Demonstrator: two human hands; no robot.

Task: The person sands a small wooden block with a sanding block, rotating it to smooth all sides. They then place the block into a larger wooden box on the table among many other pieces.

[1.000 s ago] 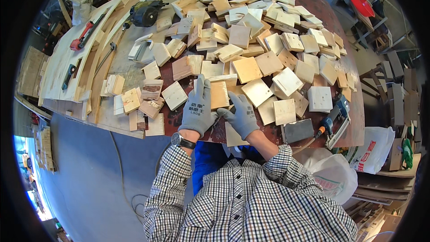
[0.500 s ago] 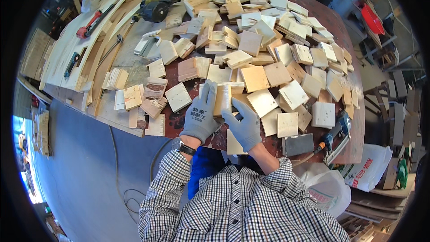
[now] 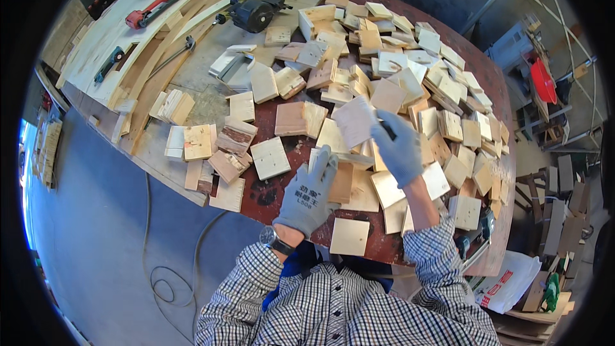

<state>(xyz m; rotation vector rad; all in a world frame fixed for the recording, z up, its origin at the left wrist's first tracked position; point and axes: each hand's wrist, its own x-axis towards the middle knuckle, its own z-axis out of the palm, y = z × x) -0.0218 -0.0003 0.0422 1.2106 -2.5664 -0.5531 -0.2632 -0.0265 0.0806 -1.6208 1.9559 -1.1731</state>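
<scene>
My right hand (image 3: 398,148), in a blue-grey glove, is raised above the pile. It grips a thin pale wooden square (image 3: 354,120) by its right edge, tilted, and a small dark thing shows at the fingertips. The grey-gloved left hand (image 3: 309,191) lies flat on a stack of wooden squares (image 3: 343,182) near the table's front edge, its fingertips at a pale board's rim. A single wooden square (image 3: 350,237) lies just right of my left wrist. Both sleeves are checked, and there is a watch on my left wrist.
A round red-brown table (image 3: 275,195) carries several scattered wooden squares. Long planks (image 3: 115,45), a red hand tool (image 3: 146,15) and a dark power tool (image 3: 255,10) lie at the back left. Another power tool (image 3: 477,234) sits at the right edge. A cable (image 3: 168,282) runs over the floor.
My right hand has lifted a wooden square off the pile and raised it. The left hand stays down on the stack. The view has shifted closer to the table.
</scene>
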